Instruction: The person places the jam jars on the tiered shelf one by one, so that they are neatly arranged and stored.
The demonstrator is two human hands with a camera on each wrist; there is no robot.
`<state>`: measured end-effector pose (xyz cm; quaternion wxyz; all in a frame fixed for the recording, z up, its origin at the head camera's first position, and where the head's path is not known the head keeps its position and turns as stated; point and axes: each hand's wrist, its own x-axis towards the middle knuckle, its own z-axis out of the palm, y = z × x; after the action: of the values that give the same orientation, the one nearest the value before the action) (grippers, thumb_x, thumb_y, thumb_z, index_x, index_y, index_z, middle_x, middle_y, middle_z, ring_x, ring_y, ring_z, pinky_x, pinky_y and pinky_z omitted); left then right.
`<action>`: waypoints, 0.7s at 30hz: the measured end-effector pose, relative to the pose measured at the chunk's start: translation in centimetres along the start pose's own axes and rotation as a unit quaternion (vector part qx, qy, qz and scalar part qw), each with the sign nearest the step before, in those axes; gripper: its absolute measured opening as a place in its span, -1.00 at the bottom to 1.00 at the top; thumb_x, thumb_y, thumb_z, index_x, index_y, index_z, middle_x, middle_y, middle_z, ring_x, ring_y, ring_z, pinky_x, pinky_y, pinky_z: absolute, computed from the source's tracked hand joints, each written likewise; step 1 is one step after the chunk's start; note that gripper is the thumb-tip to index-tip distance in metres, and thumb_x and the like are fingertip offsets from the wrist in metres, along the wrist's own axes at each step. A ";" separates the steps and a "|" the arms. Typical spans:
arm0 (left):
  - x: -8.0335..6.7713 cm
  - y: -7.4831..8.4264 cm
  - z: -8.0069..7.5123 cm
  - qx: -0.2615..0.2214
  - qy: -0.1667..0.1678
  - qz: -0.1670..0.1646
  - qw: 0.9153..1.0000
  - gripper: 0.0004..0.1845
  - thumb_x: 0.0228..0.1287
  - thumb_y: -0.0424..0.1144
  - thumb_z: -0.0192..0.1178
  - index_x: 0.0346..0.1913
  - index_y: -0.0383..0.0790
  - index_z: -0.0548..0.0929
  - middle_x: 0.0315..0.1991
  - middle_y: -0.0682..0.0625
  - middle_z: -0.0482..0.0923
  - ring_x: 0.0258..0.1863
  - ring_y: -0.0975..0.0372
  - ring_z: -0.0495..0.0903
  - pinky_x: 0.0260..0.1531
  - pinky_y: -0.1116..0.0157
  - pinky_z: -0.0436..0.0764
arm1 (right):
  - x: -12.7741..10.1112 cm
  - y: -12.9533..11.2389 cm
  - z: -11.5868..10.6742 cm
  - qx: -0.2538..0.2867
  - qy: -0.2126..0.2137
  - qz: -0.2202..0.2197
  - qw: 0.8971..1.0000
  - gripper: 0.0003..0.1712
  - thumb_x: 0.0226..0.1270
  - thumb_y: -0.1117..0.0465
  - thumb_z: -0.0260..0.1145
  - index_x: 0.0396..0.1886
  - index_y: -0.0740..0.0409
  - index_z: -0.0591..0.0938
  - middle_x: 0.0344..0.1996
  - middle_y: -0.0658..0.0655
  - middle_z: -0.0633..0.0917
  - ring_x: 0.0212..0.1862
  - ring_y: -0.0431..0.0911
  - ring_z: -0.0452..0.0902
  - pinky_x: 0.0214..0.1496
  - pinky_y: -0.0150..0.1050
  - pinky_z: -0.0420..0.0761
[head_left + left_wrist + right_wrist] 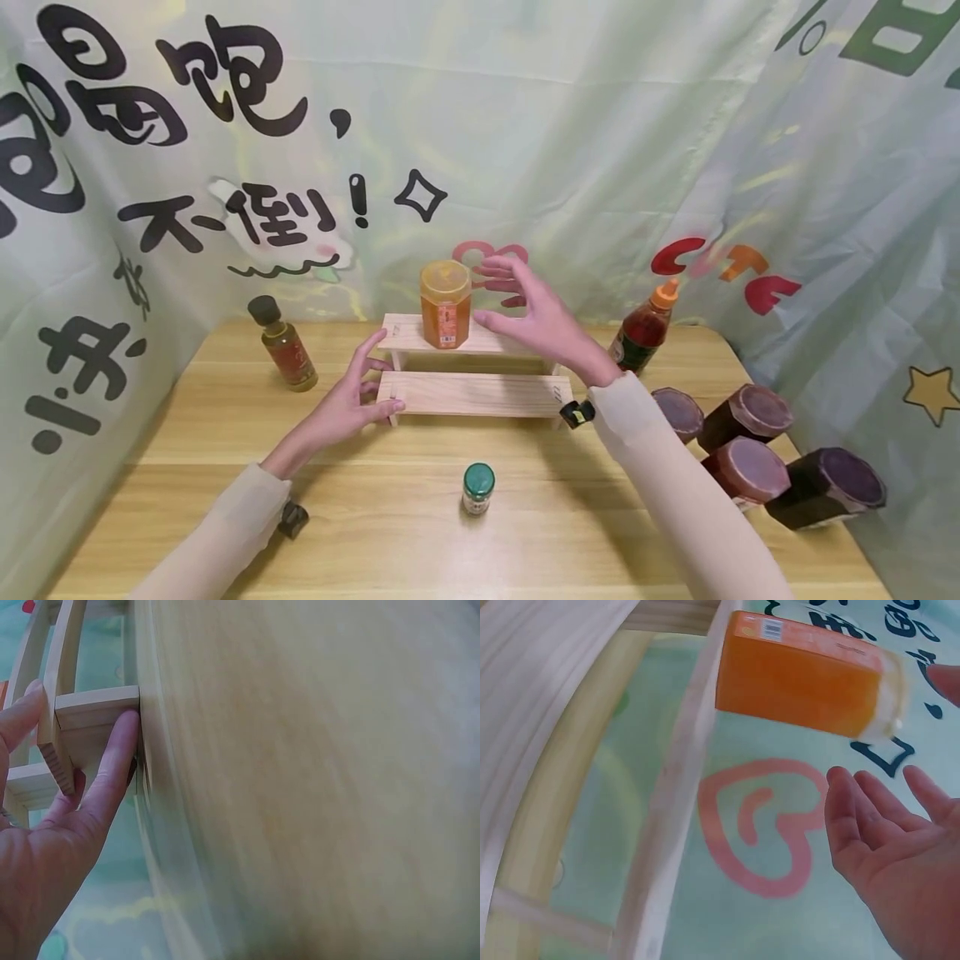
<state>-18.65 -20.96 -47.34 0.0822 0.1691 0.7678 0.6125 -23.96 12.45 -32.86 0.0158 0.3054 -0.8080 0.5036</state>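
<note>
Honey jar (pixel 446 304) just beside right hand (pixel 534 321).

Bright even light, blurred wrist views

A pale green cloth backdrop (pixel 600 125) hangs around me on three sides, printed with large black Chinese characters (pixel 150 83), a red heart (pixel 491 254), red and orange letters (pixel 723 267) and a yellow star (pixel 932 393). In front of me stands a light wooden table (pixel 375 533) with visible plank grain, reaching to the cloth. The light is soft and even, with faint creases showing in the fabric.
</note>
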 end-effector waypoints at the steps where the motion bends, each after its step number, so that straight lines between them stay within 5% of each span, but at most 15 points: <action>1: 0.0 0.0 0.0 0.000 -0.001 0.000 1.000 0.27 0.38 -0.48 0.48 0.78 0.43 -0.14 0.41 -0.41 0.28 0.24 -0.33 0.57 -0.20 0.00 0.86 | -0.5 -0.1 -0.4 0.000 0.001 0.002 1.000 -0.21 0.48 0.09 0.55 0.59 -0.01 0.42 0.48 0.09 0.53 0.42 0.11 0.53 0.40 0.14 0.58; 9: -0.1 0.0 -0.2 -0.004 0.001 0.001 1.000 0.29 0.38 -0.49 0.49 0.77 0.45 -0.16 0.40 -0.38 0.27 0.23 -0.33 0.58 -0.23 -0.01 0.86 | -4.1 -1.6 -4.7 0.010 0.001 0.013 1.000 -0.34 0.59 0.15 0.46 0.57 0.03 0.47 0.44 0.04 0.57 0.41 0.02 0.54 0.44 0.06 0.57; 21: 0.2 0.0 -0.2 0.003 -0.017 0.019 1.000 0.22 0.43 -0.50 0.43 0.79 0.35 -0.15 0.40 -0.43 0.22 0.31 -0.48 0.47 -0.20 0.00 0.86 | -12.0 -3.0 -10.6 0.010 0.087 0.013 0.996 -0.48 0.64 0.40 0.31 0.50 0.22 0.51 0.38 0.19 0.62 0.38 0.01 0.58 0.33 -0.38 0.60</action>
<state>-18.88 -21.06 -47.32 0.0836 0.1944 0.7645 0.6089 -15.70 25.98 -29.22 0.0767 0.2497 -0.8022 0.5369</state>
